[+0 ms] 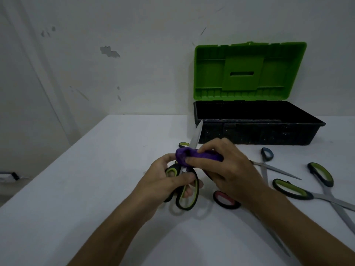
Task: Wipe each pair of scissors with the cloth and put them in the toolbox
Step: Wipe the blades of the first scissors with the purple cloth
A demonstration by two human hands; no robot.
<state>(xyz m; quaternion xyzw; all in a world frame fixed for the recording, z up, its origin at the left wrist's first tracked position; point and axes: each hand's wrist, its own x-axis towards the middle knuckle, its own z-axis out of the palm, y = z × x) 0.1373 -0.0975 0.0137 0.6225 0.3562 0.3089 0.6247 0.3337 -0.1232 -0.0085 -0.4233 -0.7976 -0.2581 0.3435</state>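
Observation:
My left hand (165, 179) grips the black-and-green handles of a pair of scissors (187, 192), whose blades (196, 136) point up and away. My right hand (226, 167) pinches a purple cloth (187, 154) around the base of those blades. The toolbox (259, 131) stands open at the back right, its black tray in front of the raised green lid (247, 72). Its inside looks dark; I cannot tell what lies in it.
Other scissors lie on the white table (96, 179): a blue-handled pair (267, 160), a large green-handled pair (311, 189) at the right edge, a red-handled loop (225, 199) under my right wrist, and a green handle (183, 144) behind the cloth. A wall rises behind.

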